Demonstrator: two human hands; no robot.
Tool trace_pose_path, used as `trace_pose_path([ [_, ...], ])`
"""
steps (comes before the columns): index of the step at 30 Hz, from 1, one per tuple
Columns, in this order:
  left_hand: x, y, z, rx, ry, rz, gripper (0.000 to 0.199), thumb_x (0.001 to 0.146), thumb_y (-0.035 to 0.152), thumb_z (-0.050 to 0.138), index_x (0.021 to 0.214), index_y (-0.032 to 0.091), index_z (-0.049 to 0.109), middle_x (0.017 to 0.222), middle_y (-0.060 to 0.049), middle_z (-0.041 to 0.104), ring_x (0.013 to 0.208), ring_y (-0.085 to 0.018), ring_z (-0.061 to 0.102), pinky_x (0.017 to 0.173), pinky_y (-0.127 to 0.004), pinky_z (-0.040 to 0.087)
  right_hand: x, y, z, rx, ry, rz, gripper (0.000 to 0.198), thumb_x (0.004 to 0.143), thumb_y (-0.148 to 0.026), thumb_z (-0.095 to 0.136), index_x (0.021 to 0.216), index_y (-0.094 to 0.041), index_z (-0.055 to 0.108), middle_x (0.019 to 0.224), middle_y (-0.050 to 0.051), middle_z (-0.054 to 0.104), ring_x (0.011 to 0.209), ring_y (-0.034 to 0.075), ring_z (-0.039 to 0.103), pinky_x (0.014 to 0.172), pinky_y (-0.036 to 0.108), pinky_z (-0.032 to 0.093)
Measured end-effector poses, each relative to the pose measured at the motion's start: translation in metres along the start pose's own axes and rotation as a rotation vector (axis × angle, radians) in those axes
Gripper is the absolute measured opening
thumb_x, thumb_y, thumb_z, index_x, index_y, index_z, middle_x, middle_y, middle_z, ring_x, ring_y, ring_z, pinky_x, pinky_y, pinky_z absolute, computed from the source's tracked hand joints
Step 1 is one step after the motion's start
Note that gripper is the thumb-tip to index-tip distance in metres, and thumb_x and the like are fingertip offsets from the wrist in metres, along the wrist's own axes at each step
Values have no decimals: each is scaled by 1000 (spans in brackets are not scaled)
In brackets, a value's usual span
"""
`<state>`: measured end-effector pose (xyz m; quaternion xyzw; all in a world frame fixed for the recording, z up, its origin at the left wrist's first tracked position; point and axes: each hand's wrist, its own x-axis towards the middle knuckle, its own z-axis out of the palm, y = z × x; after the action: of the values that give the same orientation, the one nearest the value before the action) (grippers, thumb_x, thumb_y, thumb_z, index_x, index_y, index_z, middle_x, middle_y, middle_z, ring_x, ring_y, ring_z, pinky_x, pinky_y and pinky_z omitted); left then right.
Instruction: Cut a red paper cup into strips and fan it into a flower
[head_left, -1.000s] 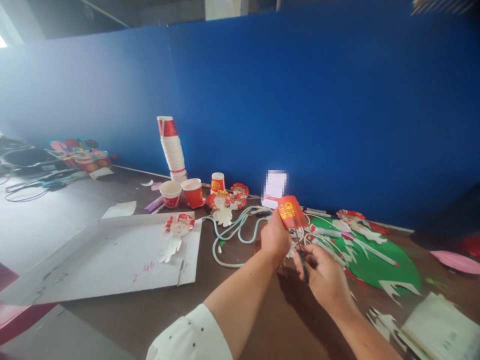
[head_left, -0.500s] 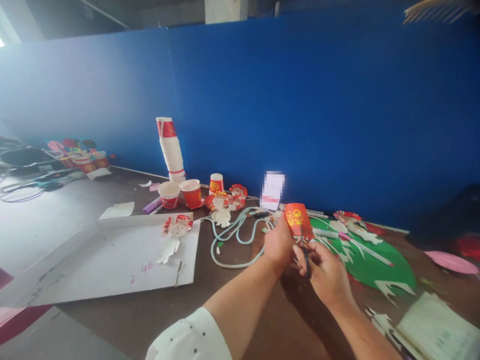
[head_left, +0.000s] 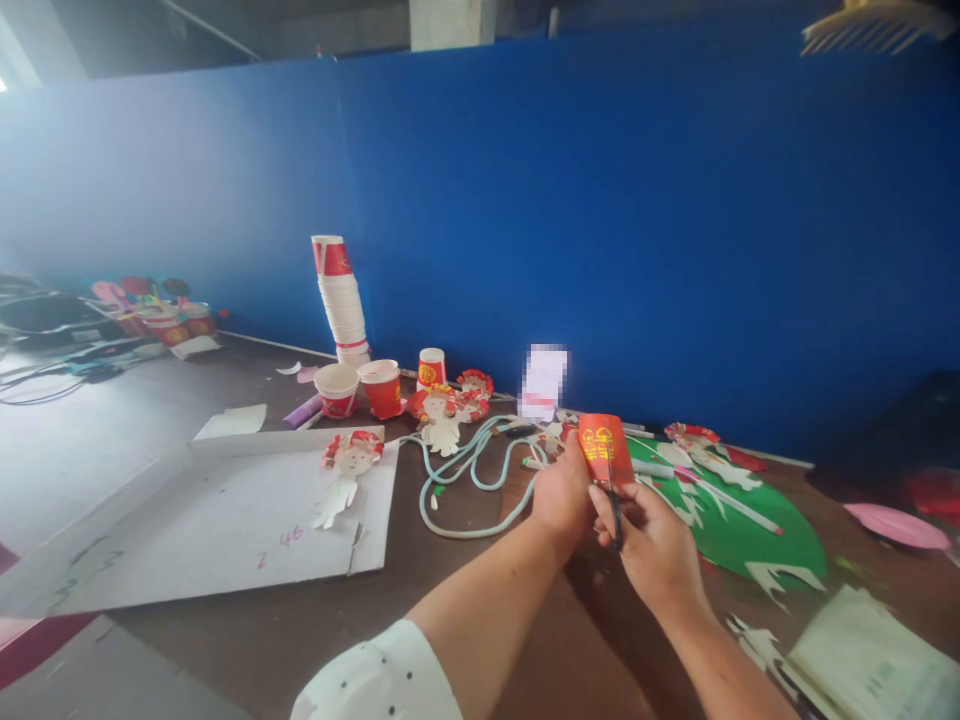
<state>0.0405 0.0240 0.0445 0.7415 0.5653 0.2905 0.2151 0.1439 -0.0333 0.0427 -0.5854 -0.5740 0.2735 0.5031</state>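
My left hand [head_left: 564,497] grips a red paper cup [head_left: 598,437] with yellow characters, seen side-on above the brown table. A pair of dark-handled scissors [head_left: 616,515] sits in the fingers of my right hand [head_left: 654,535], its thin blades lying over the printed side of the cup. Whether the blades pass through the paper I cannot tell. Just behind my hands lie a green paper disc [head_left: 780,530] with white cut-outs and a marker [head_left: 739,502] on it. A pale blue cable [head_left: 465,532] loops to the left of my left hand.
A tall stack of paper cups [head_left: 343,310] stands near the blue partition [head_left: 600,200]. Several paper dolls with red curled hair [head_left: 439,420] lie around. A cardboard lid [head_left: 225,520] covers the left side, and a pink balloon [head_left: 896,525] lies at right.
Both hands have shifted slightly right with the cup and scissors. The cup now sits a little lower, and its printed side still faces me.
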Motion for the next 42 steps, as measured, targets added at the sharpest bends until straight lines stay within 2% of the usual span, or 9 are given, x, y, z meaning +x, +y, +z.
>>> trace_pose_path([
  [7,2,-2,5,0,31,-1,59,84,40,49,134,17,28,92,-11,68,80,-25,68,71,-33,48,0,-4,-2,35,1,1,35,73,-53,66,82,-19,60,52,-2,59,43,13,53,44,24,42],
  [13,5,-6,9,33,60,-7,71,80,40,53,139,16,23,94,-13,68,81,-27,67,73,-35,48,0,-10,-3,37,3,22,35,73,-53,66,79,-19,61,51,-1,59,42,13,53,42,23,42],
  [18,4,-9,8,20,86,-19,72,80,41,54,142,20,23,98,-12,69,84,-27,67,75,-35,48,0,-13,-7,81,11,70,34,71,-51,68,78,-19,60,49,-2,57,41,12,51,40,22,41],
  [23,6,-14,5,33,111,11,65,82,27,48,142,21,25,106,-13,67,93,-28,66,79,-37,47,4,-8,-12,167,-31,126,31,73,-48,68,72,-18,59,53,-3,56,43,10,50,43,20,39],
  [27,6,-14,0,-8,86,27,68,81,33,52,142,21,26,105,-12,68,90,-27,66,79,-36,47,5,-10,-8,196,-60,162,30,71,-47,70,75,-19,59,54,-3,58,47,11,53,47,22,43],
  [32,9,-13,-4,-77,114,-69,57,80,25,49,136,24,37,105,-9,68,92,-26,65,78,-33,47,4,-16,-3,129,-106,134,31,65,-45,72,77,-20,60,54,-2,61,51,16,57,51,26,46],
  [36,13,-16,-6,-111,170,-168,52,81,17,43,132,26,41,108,-7,68,98,-24,64,80,-31,47,1,-11,0,33,-167,98,25,70,-42,69,79,-21,61,50,-3,58,50,16,54,50,27,43],
  [39,15,-19,-7,-135,198,-193,48,83,16,42,130,26,42,107,-7,68,99,-23,63,83,-31,46,-3,-4,3,38,-232,93,25,73,-40,68,87,-21,61,53,-3,60,51,17,54,49,27,42],
  [42,15,-20,-7,-134,190,-207,44,85,19,42,129,26,42,109,-7,68,100,-23,63,84,-31,46,-5,0,6,20,-229,66,26,73,-39,68,89,-21,61,56,-3,60,54,17,54,52,27,41],
])
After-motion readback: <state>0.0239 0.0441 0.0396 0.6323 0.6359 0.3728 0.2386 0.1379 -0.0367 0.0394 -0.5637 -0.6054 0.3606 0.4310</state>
